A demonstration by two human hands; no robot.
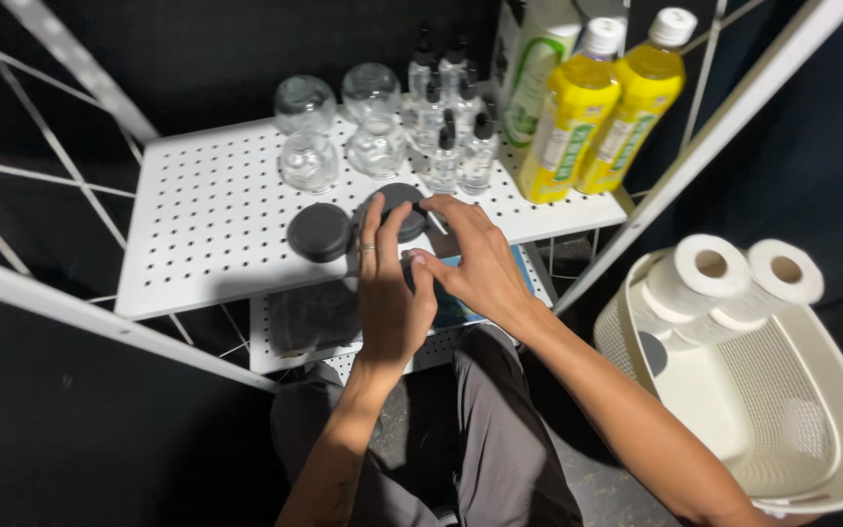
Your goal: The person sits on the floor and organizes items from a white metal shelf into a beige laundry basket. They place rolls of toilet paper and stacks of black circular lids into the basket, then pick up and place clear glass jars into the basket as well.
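Observation:
Both my hands meet at the front edge of a white perforated shelf [207, 224]. My left hand [389, 293] and my right hand [475, 259] together grip a dark round lidded jar [412, 265], mostly hidden between the palms. Just behind the fingers stands another jar with a black lid [394, 210], and my right fingertips touch its rim. A third black lid [318, 231] sits to the left of it, apart from both hands.
Clear glass jars [307, 137], small dropper bottles [451, 137] and two yellow bottles [578, 107] stand at the shelf's back. A cream plastic basket [822, 390] with two paper rolls [704, 278] sits on the right. White frame bars cross left and right.

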